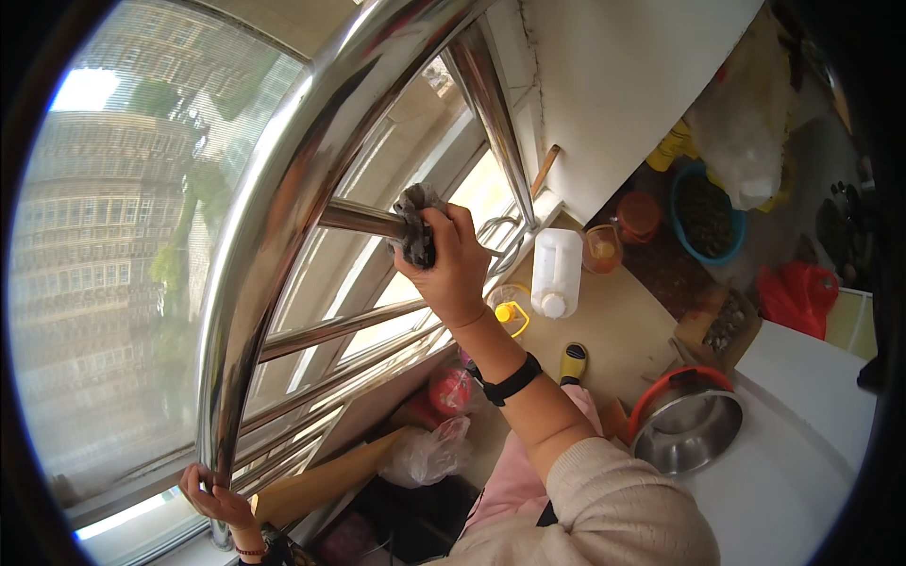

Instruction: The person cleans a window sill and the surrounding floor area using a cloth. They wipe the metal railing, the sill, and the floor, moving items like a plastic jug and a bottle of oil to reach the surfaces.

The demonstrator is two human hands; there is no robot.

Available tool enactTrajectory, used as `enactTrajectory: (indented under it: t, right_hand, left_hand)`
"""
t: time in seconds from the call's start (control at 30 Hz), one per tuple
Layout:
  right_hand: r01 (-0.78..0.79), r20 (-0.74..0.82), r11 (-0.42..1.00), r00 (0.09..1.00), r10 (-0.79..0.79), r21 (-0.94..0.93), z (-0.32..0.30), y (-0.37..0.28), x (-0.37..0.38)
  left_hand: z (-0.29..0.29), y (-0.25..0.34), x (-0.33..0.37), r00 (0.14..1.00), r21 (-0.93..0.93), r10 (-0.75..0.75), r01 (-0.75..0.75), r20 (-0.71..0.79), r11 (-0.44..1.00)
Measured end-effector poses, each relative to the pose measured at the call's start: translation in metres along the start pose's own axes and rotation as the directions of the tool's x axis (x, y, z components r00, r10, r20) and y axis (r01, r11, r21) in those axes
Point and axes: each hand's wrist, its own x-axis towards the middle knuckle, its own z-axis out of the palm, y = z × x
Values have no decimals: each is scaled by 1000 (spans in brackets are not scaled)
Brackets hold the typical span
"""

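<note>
My right hand (pixel 453 259) is closed around a dark grey rag (pixel 416 209), which is wrapped on a thin horizontal metal bar (pixel 363 219) of the window railing. At the lower left, my left hand (pixel 217 500) grips the thick shiny top rail (pixel 247 274) near its left end, fingers curled round it. That rail bends across the window in front of me, with several thinner bars (pixel 330 330) below it. A white plastic jug (pixel 557 269) stands on the floor just right of my right hand.
Close to the jug is a clear bottle with a yellow cap and handle (pixel 511 314). A steel pot (pixel 689 429) sits at my right by a white surface (pixel 788 415). Farther off are a blue basin (pixel 736 247), a red bag (pixel 797 297) and a cardboard box (pixel 722 330).
</note>
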Motion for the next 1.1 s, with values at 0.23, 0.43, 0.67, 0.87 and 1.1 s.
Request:
enactTrajectory:
  t: [0.23,0.43,0.67,0.87,1.1]
  right_hand:
    - [-112,18,985,993,116,-133,20,91,-59]
    - [-211,162,977,964,212,-22,31,176,-102]
    - [-426,481,843,692,538,-328,33,302,-146]
    - [-418,588,783,518,622,-460,42,386,-175]
    - [-380,658,810,474,585,-447,53,442,-195]
  left_hand:
    - [-5,-21,-18,1000,169,-30,29,7,985]
    - [-25,-65,-49,991,246,-131,128,-4,961]
    - [-43,-110,-47,999,481,-29,13,26,877]
    - [-40,-93,-26,1000,471,-17,6,20,882]
    - [-31,-89,-11,1000,462,-10,3,13,887]
